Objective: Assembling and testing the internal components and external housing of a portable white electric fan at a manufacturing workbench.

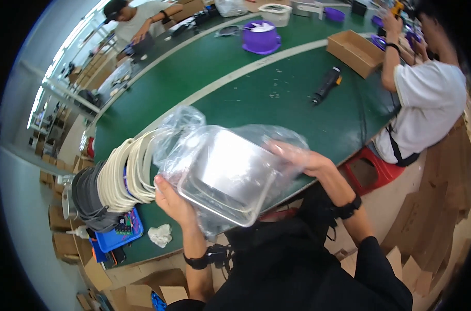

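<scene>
- So a shiny metal container (225,171), squarish with rounded corners, is being held up tilted over the near edge of the green desk (235,98). Clock directions are all taken from it, 12 being straight ahead.
- At 8, its near left side is cupped by the left hand (174,203), thumb up along the side, the fingers mostly hidden underneath.
- Between 2 and 3, the plastic is touched by the right hand (297,156), fingers stretched toward the container. Kinda blurred there, so whether anything is pinched can't be told.
- Clear plastic film (181,124) is bunched around the container, mostly from 10 round to 3. Whether it's fully bagged can't be made out.
- Between 7 and 8, a crumpled white wad (160,236) is left on the desk, with a blue tray (111,243) of small parts at 8.
- Around 9, a cream cable coil (124,166) is stacked up beside a dark grey one.
- At 3, a red stool (375,168) is being sat on by a white-shirted co-worker (429,88).
- Between 1 and 2, a dark power screwdriver (326,85) is laid down, and past it is an open cardboard box (344,57).
- Further out, just past 12, a purple pot (260,44) is parked with white stuff inside.
</scene>
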`<state>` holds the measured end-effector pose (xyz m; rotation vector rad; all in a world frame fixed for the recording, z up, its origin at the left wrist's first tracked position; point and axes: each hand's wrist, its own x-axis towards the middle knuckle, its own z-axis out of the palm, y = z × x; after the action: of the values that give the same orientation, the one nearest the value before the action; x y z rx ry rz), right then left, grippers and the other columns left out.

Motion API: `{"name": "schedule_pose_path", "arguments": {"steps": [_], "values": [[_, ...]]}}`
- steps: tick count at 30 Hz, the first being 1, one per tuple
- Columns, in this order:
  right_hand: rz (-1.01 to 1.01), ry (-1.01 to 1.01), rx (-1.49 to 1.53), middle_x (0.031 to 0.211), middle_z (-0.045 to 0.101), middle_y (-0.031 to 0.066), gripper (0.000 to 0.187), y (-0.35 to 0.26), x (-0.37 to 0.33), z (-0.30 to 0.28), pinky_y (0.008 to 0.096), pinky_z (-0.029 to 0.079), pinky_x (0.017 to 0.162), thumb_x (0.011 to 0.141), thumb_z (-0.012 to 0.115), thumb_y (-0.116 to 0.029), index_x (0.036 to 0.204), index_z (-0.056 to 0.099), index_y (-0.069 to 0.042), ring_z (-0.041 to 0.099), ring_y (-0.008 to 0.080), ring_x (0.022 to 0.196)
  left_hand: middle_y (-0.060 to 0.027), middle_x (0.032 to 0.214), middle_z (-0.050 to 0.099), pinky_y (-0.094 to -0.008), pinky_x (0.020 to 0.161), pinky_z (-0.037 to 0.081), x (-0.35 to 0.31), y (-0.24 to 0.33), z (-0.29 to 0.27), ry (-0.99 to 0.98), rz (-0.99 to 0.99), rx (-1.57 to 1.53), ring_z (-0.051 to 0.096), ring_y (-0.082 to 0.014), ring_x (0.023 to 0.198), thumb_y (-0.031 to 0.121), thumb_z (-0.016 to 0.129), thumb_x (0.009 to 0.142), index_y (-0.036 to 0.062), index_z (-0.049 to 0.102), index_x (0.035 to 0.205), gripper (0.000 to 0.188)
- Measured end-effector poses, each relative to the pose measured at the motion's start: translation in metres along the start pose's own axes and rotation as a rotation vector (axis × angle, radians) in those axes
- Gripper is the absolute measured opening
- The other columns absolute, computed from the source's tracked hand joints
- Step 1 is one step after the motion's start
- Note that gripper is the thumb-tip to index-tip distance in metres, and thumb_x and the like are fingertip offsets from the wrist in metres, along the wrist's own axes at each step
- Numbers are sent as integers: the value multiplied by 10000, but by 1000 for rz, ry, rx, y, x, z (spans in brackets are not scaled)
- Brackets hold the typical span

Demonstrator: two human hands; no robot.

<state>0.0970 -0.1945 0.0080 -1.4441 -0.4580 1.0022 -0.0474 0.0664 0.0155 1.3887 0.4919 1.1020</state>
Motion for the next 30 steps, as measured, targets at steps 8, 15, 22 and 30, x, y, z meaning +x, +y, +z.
{"name": "schedule_pose_path", "arguments": {"steps": [8, 15, 22, 30], "values": [[-112, 49, 507, 1544, 368, 100, 700, 34, -25, 4, 388, 451, 1055, 974, 594, -444, 1533, 334, -113, 414, 255, 1378, -108, 947, 616, -322, 541, 506, 5, 30, 18, -648, -537, -1315, 591, -188, 729, 324, 479, 1022, 68, 524, 1262, 353], [-537, 123, 74, 1582, 221, 206, 1357, 16, -51, 26, 423, 162, 1205, 632, 882, -492, 1596, 14, -96, 245, 335, 1460, -109, 928, 633, -303, 648, 527, 17, -8, 23, 136, 71, -82, 613, -193, 761, 365, 441, 1031, 12, 508, 1337, 472], [-541, 369, 21, 1570, 214, 232, 1170, -6, -73, 20, 426, 176, 1193, 751, 789, -440, 1583, 63, -51, 219, 341, 1468, -142, 1104, 624, -314, 744, 528, 33, -8, 80, 367, 401, 357, 632, -221, 949, 331, 465, 1046, -48, 605, 1151, 417], [-606, 448, -286, 1523, 320, 188, 1104, 0, -88, 8, 420, 305, 1127, 669, 832, -352, 1555, 231, -82, 324, 323, 1414, -61, 821, 529, -340, 659, 431, 21, 27, 137, 381, 138, 58, 452, -198, 707, 397, 414, 1069, -27, 527, 863, 485]]}}
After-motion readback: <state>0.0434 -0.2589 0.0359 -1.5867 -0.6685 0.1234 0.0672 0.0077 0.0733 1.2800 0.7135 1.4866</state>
